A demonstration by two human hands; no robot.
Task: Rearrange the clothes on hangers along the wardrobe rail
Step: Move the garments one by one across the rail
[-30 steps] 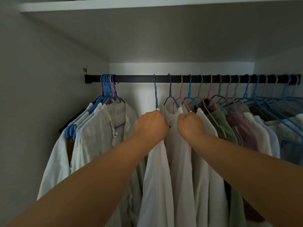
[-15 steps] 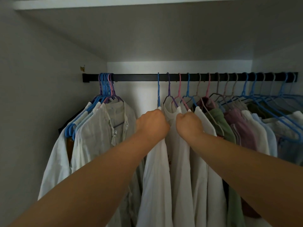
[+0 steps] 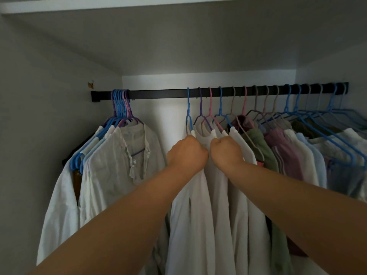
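Your left hand (image 3: 187, 153) fists the white shirt (image 3: 190, 215) under its blue hanger (image 3: 188, 110); right hand (image 3: 226, 151) grips the next — a bunch (image 3: 120, 108) packed leftward, most of the rail (image 3: 158, 94) unsorted.

Home bedroom wardrobe, seen from inside its opening: black rail (image 3: 162, 94) spans white walls under a white shelf (image 3: 139, 4), crowded with plastic hangers (image 3: 200, 108) holding everyday shirts (image 3: 111, 165) in white, green, mauve, pale blue. Dim light.
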